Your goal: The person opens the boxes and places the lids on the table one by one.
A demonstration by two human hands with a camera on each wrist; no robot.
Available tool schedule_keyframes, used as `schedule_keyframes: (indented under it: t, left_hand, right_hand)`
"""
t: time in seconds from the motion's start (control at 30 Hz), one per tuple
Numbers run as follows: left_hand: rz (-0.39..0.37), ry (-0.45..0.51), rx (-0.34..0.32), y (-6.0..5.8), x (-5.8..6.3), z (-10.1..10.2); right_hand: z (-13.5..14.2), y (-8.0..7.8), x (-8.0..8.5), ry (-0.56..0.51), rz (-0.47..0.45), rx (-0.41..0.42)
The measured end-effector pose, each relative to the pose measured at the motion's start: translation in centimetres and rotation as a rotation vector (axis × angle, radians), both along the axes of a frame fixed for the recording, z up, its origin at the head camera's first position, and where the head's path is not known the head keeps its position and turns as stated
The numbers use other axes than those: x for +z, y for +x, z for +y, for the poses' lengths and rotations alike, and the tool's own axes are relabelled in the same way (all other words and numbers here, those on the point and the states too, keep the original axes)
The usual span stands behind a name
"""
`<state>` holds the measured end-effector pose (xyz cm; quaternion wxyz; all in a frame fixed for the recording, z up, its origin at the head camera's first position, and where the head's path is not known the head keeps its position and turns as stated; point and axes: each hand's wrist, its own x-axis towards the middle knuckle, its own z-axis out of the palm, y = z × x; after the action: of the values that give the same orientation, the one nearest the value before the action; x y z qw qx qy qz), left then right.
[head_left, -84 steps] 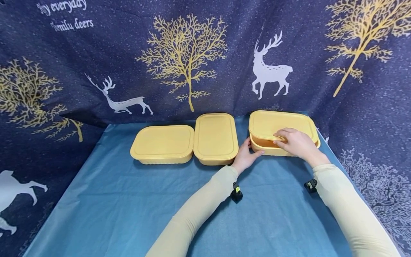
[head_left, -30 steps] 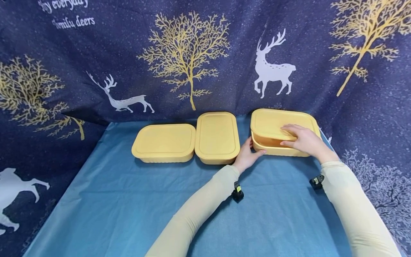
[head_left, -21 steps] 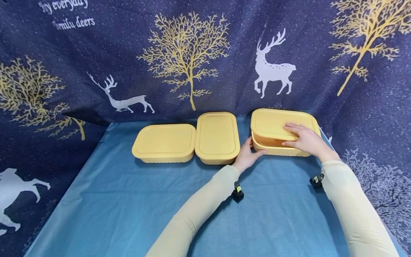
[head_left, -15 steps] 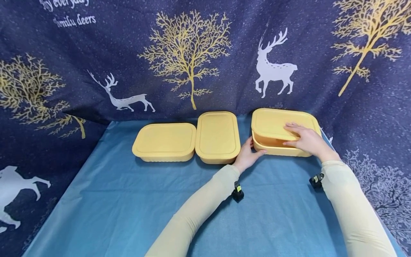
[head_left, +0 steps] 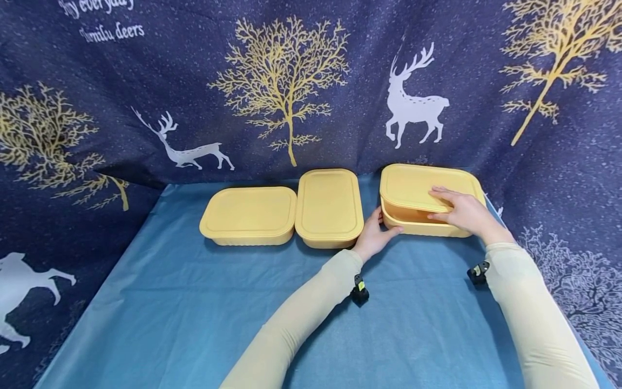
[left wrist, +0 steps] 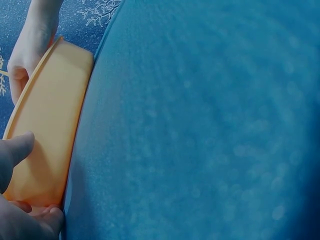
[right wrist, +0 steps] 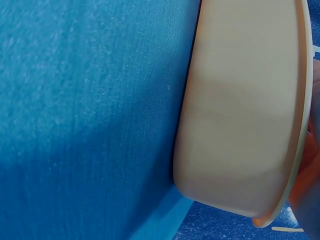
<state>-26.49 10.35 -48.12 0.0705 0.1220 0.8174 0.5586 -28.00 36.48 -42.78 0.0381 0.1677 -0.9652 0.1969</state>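
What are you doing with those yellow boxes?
A person is working on the right yellow box. The left hand rests against its near left corner, while the right hand pinches the lid, whose front edge is raised off the box. Two more yellow boxes sit closed on the blue tablecloth.
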Motion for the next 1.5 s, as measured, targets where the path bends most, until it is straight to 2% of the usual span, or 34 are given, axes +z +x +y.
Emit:
schedule_keyframes:
  t: [0.27, 0.5, 0.63, 0.8, 0.9, 1.0, 1.1, 1.27, 1.5]
  left_hand:
    - [-0.001, -0.015, -0.018, 0.2, 0.2, 0.0]
    - [0.001, -0.049, 0.004, 0.6, 1.1, 0.1]
    - [0.031, -0.048, 0.022, 0.7, 2.3, 0.6]
    - [0.09, -0.066, -0.008, 0.2, 4.1, 0.9]
    - [0.14, -0.147, -0.022, -0.5, 5.0, 0.9]
    - [0.179, -0.28, -0.048, -1.4, 5.7, 0.9]
    - [0.224, -0.429, -0.1, -2.2, 6.1, 0.9]
    - [0.328, -0.602, -0.173, -3.4, 6.1, 1.3]
    - [0.41, -0.753, -0.246, -4.5, 6.1, 2.0]
  right_hand:
    - [0.1, 0.2, 0.1, 0.003, 0.001, 0.001]
    - [0.0, 0.3, 0.2, 0.002, 0.032, 0.027]
    - [0.4, 0.3, 0.5, 0.003, 0.036, 0.011]
    - [0.5, 0.3, 0.6, 0.001, 0.03, 0.008]
    - [0.4, 0.4, 0.5, -0.004, 0.024, 0.02]
    - [0.4, 0.5, 0.4, -0.009, 0.014, 0.027]
    - [0.4, 0.5, 0.3, -0.006, 0.008, 0.033]
    - [0.6, 0.4, 0.3, -0.002, 0.017, 0.032]
    - [0.4, 0.5, 0.2, -0.019, 0.022, 0.023]
